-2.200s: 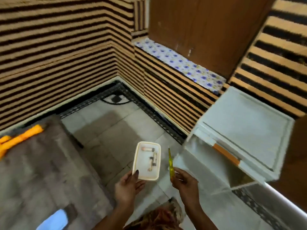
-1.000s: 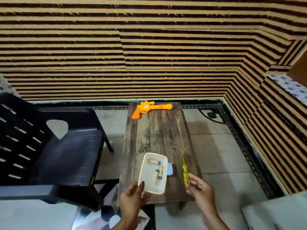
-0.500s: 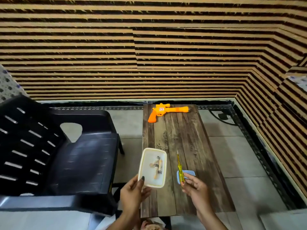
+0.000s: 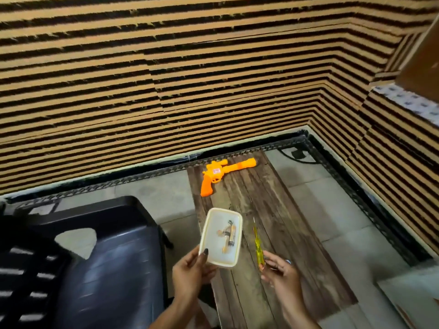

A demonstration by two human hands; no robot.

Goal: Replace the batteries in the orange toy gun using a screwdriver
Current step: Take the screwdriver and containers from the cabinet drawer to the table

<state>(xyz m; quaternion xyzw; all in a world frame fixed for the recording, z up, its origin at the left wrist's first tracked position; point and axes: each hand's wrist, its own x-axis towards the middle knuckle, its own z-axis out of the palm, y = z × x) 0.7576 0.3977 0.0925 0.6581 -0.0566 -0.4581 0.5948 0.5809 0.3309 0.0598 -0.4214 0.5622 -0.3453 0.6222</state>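
The left hand has its grip closed on the near end of a white tray holding loose batteries; the right hand pinches a yellow screwdriver, tip pointing away. The orange toy gun lies at the far end of the wooden bench, well apart from both hands. Held by one end only, the tray could tip and the batteries roll out.

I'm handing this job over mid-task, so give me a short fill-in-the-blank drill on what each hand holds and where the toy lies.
1. The left hand holds a cream plastic tray containing loose ____.
2. The right hand grips a ____ screwdriver.
3. The orange plastic toy gun lies at the ____ end of the dark wooden table.

Missing words: batteries; yellow; far
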